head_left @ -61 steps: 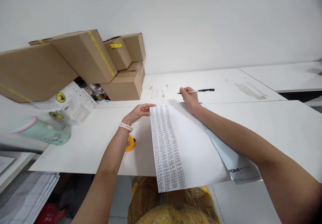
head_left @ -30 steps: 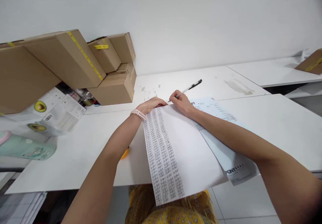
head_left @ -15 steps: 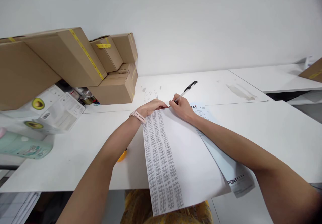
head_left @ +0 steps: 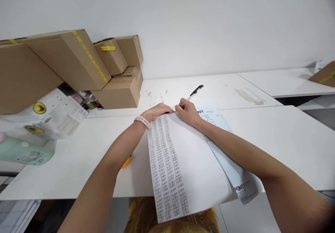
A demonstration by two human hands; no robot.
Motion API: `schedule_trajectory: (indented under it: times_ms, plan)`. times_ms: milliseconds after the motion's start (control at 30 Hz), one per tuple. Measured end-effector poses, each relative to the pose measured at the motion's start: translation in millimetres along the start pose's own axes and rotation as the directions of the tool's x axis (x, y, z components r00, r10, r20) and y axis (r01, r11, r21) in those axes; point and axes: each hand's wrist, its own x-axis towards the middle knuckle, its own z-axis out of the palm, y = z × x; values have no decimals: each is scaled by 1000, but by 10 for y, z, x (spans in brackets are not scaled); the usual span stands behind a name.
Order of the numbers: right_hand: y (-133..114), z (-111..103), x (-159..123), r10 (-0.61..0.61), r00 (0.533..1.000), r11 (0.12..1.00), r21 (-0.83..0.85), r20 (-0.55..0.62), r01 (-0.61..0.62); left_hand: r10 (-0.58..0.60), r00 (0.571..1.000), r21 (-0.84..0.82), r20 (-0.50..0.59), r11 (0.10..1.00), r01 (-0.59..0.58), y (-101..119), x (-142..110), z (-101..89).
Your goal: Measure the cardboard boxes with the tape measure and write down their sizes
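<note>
A white sheet of paper [head_left: 199,170] lies at the table's front, its lower end hanging past the edge. Columns of small handwriting fill its left part. My right hand [head_left: 190,112] pinches a pen [head_left: 192,95] with a black clip and clear barrel, its tip down at the sheet's top edge. My left hand [head_left: 158,111], with a pink wristband [head_left: 142,121], is closed at the sheet's top left corner. Something dark red shows under its fingers, too small to name. Under the right forearm lies a pale blue printed paper [head_left: 217,117] marked PONY.
Cardboard boxes [head_left: 119,91] are stacked at the back left, beside a white carton with avocado pictures [head_left: 62,117]. A mint green bottle [head_left: 26,151] lies at the left. An orange object [head_left: 126,162] sits by my left forearm. Another cardboard box [head_left: 324,74] stands far right.
My right hand and the pen have shifted slightly left along the sheet's top. My left hand stays at the corner, and the view has moved a little.
</note>
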Motion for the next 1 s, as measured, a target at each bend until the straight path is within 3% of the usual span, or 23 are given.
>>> schedule_trajectory:
  times_ms: [500,733,833,900,1000]
  plan:
    - [-11,-4,-3,-12,1000,999,-38,28,13,-8,999,53,-32,999,10,74,-55,53]
    - [51,5,16,-5,1000,999,32,-15,6,32,997,85,-65,996,-27,102,-147,108]
    - [87,7,38,18,998,996,93,-52,-14,144,983,249,-112,962,-113,149,-253,156]
    - [108,7,57,38,998,992,121,-57,-31,232,965,421,-119,892,-162,183,-327,186]
    - [134,3,71,60,997,989,135,-57,-52,278,956,547,-98,817,-181,194,-401,212]
